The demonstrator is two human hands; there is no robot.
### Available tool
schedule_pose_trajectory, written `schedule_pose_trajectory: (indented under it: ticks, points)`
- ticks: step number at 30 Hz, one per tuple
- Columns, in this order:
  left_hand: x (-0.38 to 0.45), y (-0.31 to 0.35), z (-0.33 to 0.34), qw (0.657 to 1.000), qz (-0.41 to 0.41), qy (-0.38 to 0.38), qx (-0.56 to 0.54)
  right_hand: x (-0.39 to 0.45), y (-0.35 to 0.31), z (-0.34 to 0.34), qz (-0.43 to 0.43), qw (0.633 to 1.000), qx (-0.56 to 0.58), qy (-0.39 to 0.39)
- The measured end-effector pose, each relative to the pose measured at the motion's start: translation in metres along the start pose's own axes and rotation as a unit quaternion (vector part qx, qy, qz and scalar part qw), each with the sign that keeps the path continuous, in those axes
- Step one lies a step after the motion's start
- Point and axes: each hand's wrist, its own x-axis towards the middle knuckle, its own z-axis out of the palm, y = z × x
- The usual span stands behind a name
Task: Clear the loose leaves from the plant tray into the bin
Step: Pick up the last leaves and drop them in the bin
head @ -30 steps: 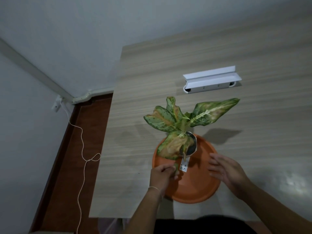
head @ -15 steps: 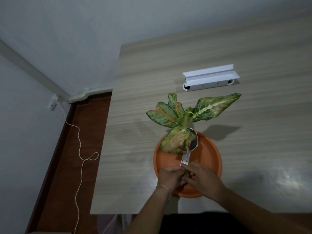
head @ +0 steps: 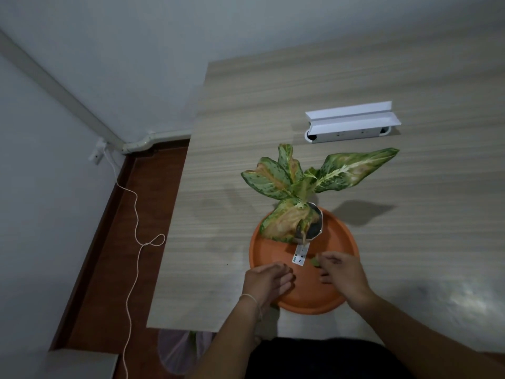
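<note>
Leaf scrap [head: 315, 261], small and green, sits at the fingertips of the right hand [head: 343, 274], above the near half of the orange plant tray [head: 338, 242]; right grip appears pinched on it between thumb and forefinger, other fingers curled. Head view only. Tray rests on the wood-grain table [head: 300, 91], near its front edge. Left hand [head: 266, 281] lies over the tray's near-left rim, palm down, fingers loosely curled together, grip empty as far as visible; thin band on that wrist. Potted plant [head: 303, 184] stands on the far part of the tray: spotted green leaves, the lowest one largely yellowed and brown, drooping over the pot. White label strip [head: 299, 255] hangs from the pot toward the hands, between them. White box-like fixture [head: 352, 124] lies on the table beyond the plant, well apart. Bin with pinkish liner [head: 177, 351] on the floor below the table's front-left corner, partly hidden. White cord [head: 134, 214] trails across the red-brown floor from a wall socket.
</note>
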Motion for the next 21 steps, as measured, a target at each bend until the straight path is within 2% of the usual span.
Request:
schedule_pose_trajectory:
  ticks: [4, 10, 15, 18, 21]
  points:
    - [-0.001, 0.001, -0.004, 1.0, 0.001, 0.007, -0.012, -0.002, -0.007, -0.002, 0.052, 0.997, 0.059, 0.01]
    - [-0.004, -0.002, -0.001, 1.0, 0.001, -0.007, 0.0, -0.019, -0.023, 0.02, 0.073, 0.993, 0.084, -0.042]
    - [-0.014, -0.005, -0.02, 0.996, -0.022, -0.039, -0.08, -0.039, -0.039, 0.066, 0.002, 0.995, 0.026, -0.095]
    - [-0.019, -0.007, -0.044, 0.987, -0.009, -0.026, -0.158, -0.05, -0.042, 0.101, -0.032, 0.992, 0.013, -0.123]
    - [-0.027, -0.006, -0.081, 0.977, 0.018, -0.029, -0.212, -0.062, -0.042, 0.135, -0.104, 0.98, -0.065, -0.159]
